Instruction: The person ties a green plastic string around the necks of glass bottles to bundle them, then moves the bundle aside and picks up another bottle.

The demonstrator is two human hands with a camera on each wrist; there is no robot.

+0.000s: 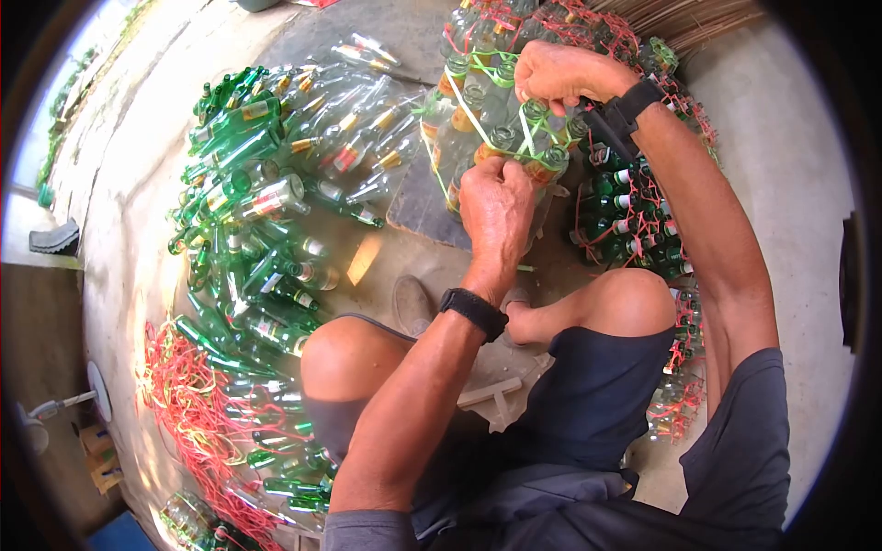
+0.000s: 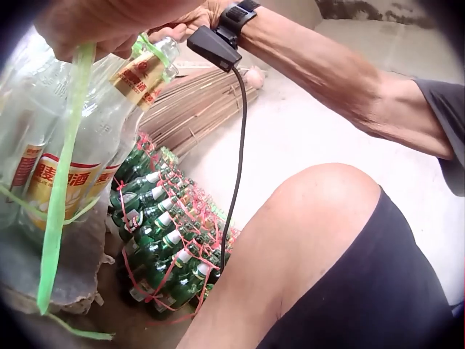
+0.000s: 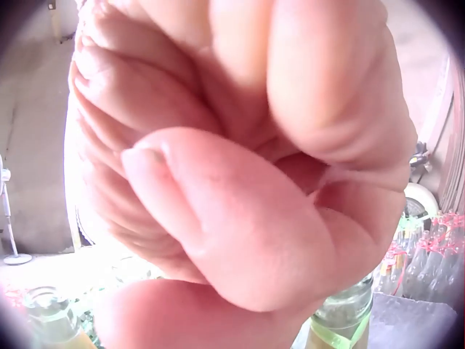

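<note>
A cluster of clear glass bottles (image 1: 473,119) with orange and gold labels stands upright, bound around the necks by a green plastic strap (image 1: 465,103). My left hand (image 1: 497,207) is curled at the near side of the necks and grips the strap; a loose green tail (image 2: 62,182) hangs below it in the left wrist view. At the far right of the bundle, my right hand (image 1: 560,75) holds the strap beside the necks with fingers tightly curled. In the right wrist view the curled fingers (image 3: 218,211) fill the picture and hide what lies inside.
Loose green bottles (image 1: 239,193) and clear bottles (image 1: 358,119) lie heaped on the left. Red straps (image 1: 184,386) are piled nearer. Green bottles bound with red strap (image 1: 625,211) stand at the right. The bundle rests on a low grey board (image 1: 427,216), in front of my knees.
</note>
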